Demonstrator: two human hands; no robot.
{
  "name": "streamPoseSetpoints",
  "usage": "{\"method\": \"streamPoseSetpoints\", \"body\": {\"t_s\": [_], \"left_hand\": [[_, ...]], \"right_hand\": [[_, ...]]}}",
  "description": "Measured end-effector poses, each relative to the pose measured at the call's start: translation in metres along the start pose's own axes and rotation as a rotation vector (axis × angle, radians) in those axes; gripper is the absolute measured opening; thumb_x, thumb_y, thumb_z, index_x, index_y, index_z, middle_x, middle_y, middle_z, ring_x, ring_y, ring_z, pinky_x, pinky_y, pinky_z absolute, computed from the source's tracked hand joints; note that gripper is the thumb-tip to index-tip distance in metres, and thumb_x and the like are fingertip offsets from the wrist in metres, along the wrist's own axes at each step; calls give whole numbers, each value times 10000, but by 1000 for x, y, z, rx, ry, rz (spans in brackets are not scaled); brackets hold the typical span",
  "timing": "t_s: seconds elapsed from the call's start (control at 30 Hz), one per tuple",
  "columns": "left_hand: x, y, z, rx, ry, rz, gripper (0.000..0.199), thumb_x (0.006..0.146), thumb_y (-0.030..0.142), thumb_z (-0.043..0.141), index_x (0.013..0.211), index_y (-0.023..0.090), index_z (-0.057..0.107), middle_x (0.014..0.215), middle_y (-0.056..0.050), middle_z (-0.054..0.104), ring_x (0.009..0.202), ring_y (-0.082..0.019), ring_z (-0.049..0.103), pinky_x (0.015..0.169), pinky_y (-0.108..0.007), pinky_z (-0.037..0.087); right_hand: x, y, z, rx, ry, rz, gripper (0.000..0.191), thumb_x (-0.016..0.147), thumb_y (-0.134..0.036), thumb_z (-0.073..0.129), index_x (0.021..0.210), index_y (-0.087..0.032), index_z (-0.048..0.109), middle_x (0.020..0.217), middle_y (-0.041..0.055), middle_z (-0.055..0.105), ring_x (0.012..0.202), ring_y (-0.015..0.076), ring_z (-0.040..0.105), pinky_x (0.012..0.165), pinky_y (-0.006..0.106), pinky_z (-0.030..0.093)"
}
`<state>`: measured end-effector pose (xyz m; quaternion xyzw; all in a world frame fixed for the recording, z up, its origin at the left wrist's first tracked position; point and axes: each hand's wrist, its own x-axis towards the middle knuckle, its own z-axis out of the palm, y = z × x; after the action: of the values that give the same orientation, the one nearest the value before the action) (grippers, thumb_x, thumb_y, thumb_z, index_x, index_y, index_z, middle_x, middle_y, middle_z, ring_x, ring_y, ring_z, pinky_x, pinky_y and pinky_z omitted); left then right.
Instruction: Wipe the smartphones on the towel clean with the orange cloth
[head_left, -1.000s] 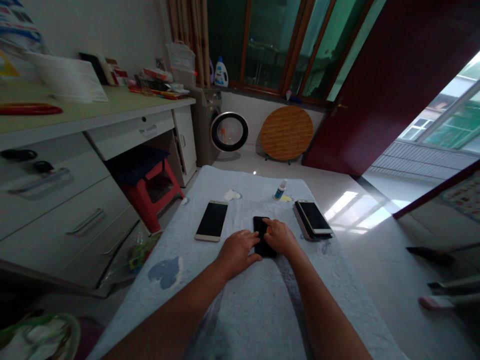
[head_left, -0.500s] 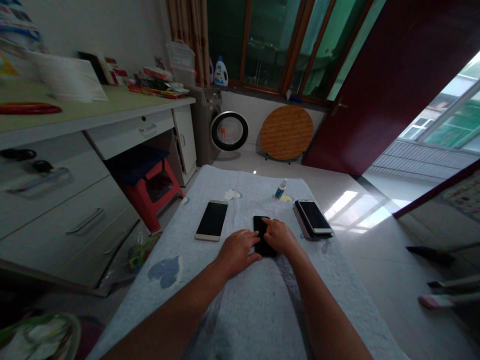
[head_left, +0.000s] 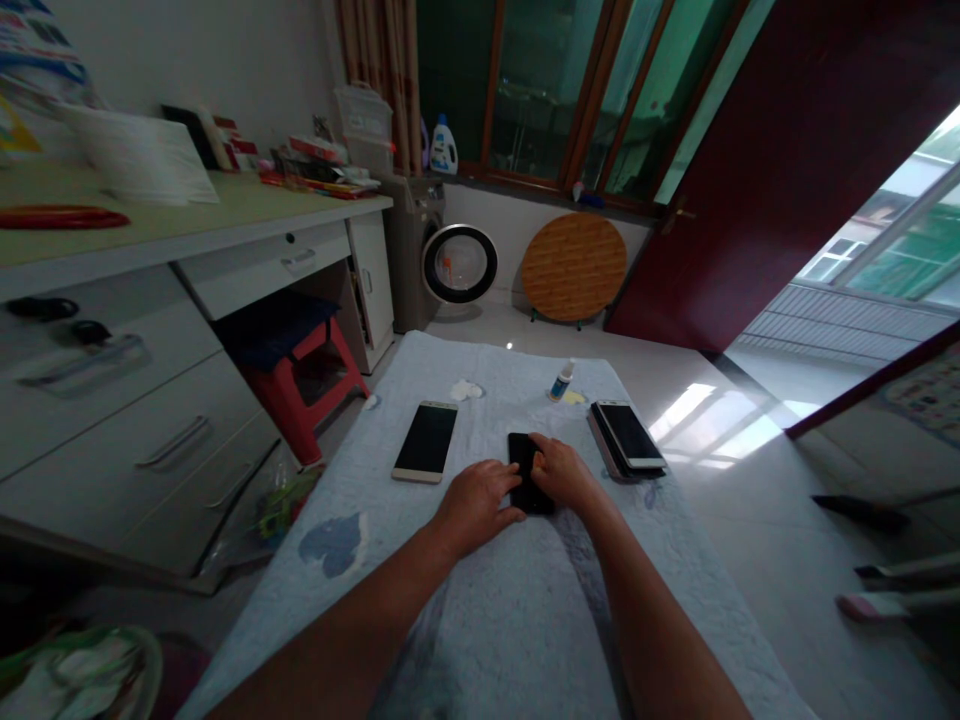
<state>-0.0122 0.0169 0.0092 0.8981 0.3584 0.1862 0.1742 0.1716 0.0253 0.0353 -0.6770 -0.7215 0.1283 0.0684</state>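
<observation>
Tiled room; front-loading washing machine (head_left: 414, 250), door ajar, and a round wooden board (head_left: 574, 267) leaning at the back wall. Pale blue cloth (head_left: 495, 620) covers the tabletop.

Black phone (head_left: 528, 492) flat on the cloth, between the two hands. Long axis runs away from the person, far end canted slightly left. Neither hand nearer; both touch it. Left hand (head_left: 478, 503) at the left long edge, thumb and fingers apart, not closed round it. Right hand (head_left: 564, 474) comes in over the right side, index finger toward the far end, other fingers bent; whether they pinch anything, cannot tell.

Gold-edged phone (head_left: 426, 440) well left; white phone (head_left: 628, 434) right, on a darker flat item (head_left: 606, 447). Spray bottle (head_left: 561, 381) upright beyond.
</observation>
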Motion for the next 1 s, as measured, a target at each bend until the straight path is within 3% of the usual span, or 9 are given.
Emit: {"method": "streamPoseSetpoints", "body": {"t_s": [0.17, 0.3, 0.7, 1.0], "left_hand": [[0, 1, 0, -6, -10, -17, 477, 768, 346, 755, 1201, 190, 629, 1312, -91, 612, 1216, -277, 548, 1054, -428, 414], [0, 0, 1, 0, -11, -26, 474, 767, 350, 755, 1200, 204, 629, 1321, -82, 606, 1227, -273, 543, 1065, -424, 406], [1, 1, 0, 13, -9, -8, 417, 793, 336, 730, 1178, 207, 635, 1314, -82, 610, 1174, -266, 569, 1022, -420, 437], [3, 5, -6, 0, -18, 2, 382, 774, 318, 743, 1129, 209, 652, 1203, -71, 666, 1086, -259, 606, 968, -388, 465]], "right_hand": [[-14, 2, -1, 27, 6, -1, 248, 892, -142, 443, 1066, -144, 620, 949, 97, 647, 833, 160, 588, 740, 232, 374], [-16, 4, 1, 39, 12, -20, 183, 872, -148, 501, 950, -173, 665, 915, 73, 623, 779, 141, 568, 707, 216, 367], [36, 14, 11, 6, 189, 110, 222, 871, -164, 517, 962, -128, 716, 956, 102, 671, 864, 159, 593, 771, 224, 388], [52, -24, 15, -44, 145, 18, 239, 909, -173, 486, 986, -133, 709, 979, 122, 666, 879, 163, 600, 791, 231, 392]]}}
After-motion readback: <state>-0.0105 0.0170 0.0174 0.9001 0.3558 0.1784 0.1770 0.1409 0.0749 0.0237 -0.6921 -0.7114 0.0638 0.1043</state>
